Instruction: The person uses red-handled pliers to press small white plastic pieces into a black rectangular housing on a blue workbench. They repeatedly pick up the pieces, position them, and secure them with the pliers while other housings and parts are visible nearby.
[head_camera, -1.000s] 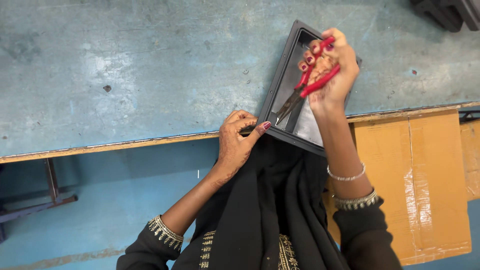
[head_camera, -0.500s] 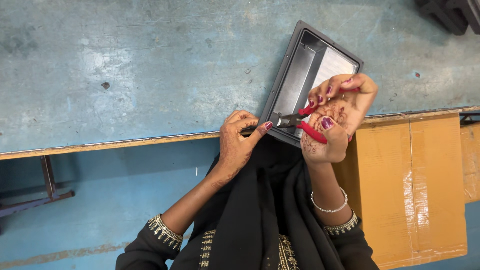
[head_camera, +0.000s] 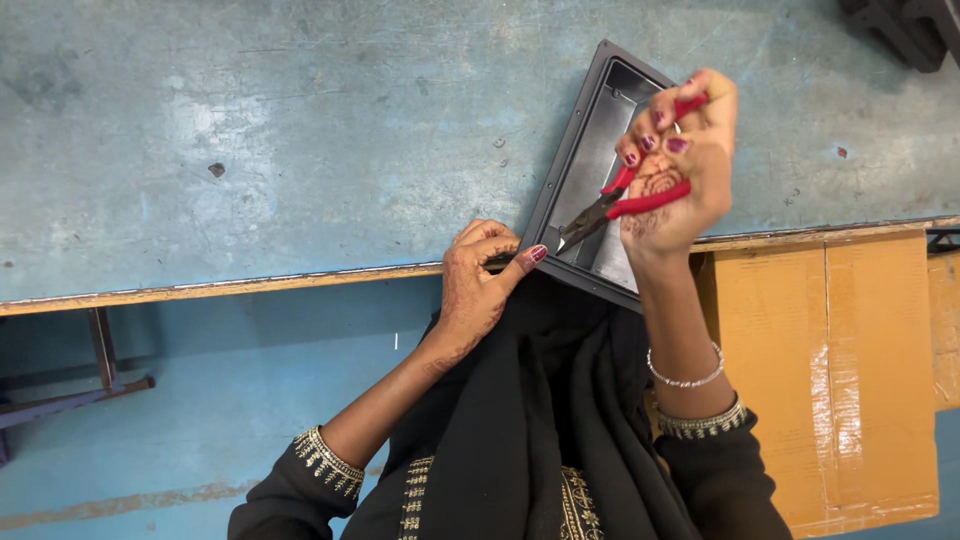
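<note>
Big worn blue desk (head_camera: 300, 130) under everything, its near edge running straight across in front of the person. To the right and below it sits a cardboard box (head_camera: 830, 370) patched with tape. On the desk, overhanging the edge, lies a black rectangular tray (head_camera: 590, 140), tilted at an angle, one corner toward the person.

Right hand (head_camera: 675, 165) hovers above the tray, fingers curled tight round the red handles of a pair of cutters (head_camera: 625, 200), the dark nose angled down and left. Left hand (head_camera: 480, 280) is at the tray's near corner, fingertips pinched on something small and dark; what it is I cannot tell.

To cut cleanly, I'd say brace that left hand against the desk edge and keep the fingertips behind the blades.
</note>
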